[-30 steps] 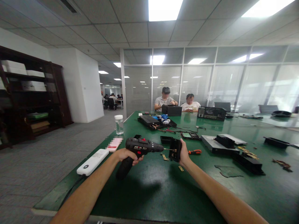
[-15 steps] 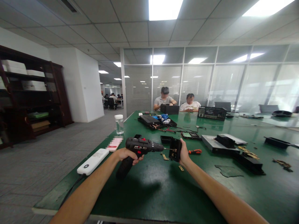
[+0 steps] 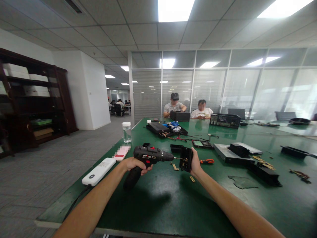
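Note:
My left hand (image 3: 138, 165) is wrapped round the grip of a black cordless drill (image 3: 151, 154), which points to the right. Its long thin bit reaches into the open face of a small black plastic housing (image 3: 184, 158) with brass-coloured parts inside. That housing stands on edge in my right hand (image 3: 195, 162), fingers behind it and mostly hidden. Whether the bit sits in a screw is too small to tell. Below the housing lie small brass-coloured metal pieces (image 3: 192, 179) on the green tabletop (image 3: 158, 208). An orange-handled screwdriver (image 3: 207, 161) rests just right of my right hand.
At the left edge are a white power strip (image 3: 99, 171), a pink packet (image 3: 122, 153) and a clear jar (image 3: 126, 133). Metal cases (image 3: 231, 152), a black housing (image 3: 264, 173) and a glass piece (image 3: 242, 181) lie to the right. Two people (image 3: 174, 107) sit across the table.

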The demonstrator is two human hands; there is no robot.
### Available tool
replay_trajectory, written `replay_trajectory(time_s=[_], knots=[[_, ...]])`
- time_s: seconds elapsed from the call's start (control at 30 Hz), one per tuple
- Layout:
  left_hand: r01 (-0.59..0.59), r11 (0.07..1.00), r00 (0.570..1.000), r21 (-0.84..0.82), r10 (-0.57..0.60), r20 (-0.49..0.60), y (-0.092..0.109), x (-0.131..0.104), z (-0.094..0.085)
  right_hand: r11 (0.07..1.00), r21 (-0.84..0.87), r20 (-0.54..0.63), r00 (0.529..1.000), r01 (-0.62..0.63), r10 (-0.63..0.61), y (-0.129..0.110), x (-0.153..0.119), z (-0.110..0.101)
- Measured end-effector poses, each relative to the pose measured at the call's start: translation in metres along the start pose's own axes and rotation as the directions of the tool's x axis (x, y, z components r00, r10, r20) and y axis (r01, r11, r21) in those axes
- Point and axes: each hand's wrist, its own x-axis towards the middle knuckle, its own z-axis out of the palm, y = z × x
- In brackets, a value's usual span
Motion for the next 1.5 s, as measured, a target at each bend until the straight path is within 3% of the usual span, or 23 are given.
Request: replay_trajectory(time_s=[1.5], knots=[[0.011,1.0,1.0,0.001,-0.011,0.013,-0.0004,0.0004,-0.0014,1.0,-0.028,-0.019,1.0,-0.011,0.01,-0.0025,-0.0042,0.0036]])
